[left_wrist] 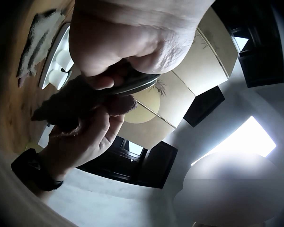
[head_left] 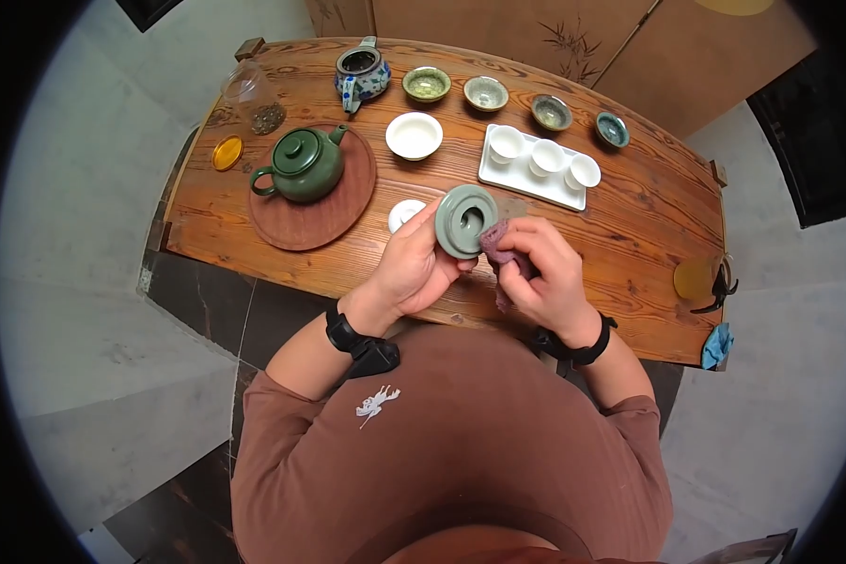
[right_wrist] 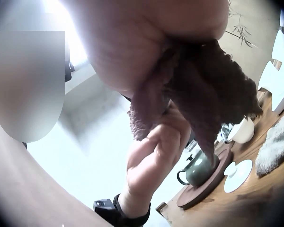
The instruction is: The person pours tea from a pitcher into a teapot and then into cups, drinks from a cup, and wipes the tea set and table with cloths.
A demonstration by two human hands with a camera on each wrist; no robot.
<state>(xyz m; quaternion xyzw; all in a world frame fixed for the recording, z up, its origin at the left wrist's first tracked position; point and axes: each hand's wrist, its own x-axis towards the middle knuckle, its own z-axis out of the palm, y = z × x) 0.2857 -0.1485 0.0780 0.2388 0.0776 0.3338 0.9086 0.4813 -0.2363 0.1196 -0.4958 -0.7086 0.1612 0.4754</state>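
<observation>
My left hand (head_left: 412, 271) holds up a round grey-green ceramic piece (head_left: 448, 224) by its edge, near the table's front edge. It has a stepped rim and a dark hollow in the middle, turned toward the head view. On its right side my right hand (head_left: 547, 274) pinches a purplish-brown cloth (head_left: 498, 246) against the rim. In the right wrist view the cloth (right_wrist: 194, 90) hangs in folds from the fingers. A white lid (head_left: 400, 216) with a knob lies just behind the left hand, partly hidden by it.
A green teapot (head_left: 312, 179) stands on a round wooden board (head_left: 359, 199) at the left. Behind are a white bowl (head_left: 414, 137), several small bowls, a blue-patterned teapot (head_left: 374, 83) and a white tray (head_left: 536, 188) with three cups. A glass pitcher (head_left: 694, 280) and blue cloth (head_left: 717, 346) sit right.
</observation>
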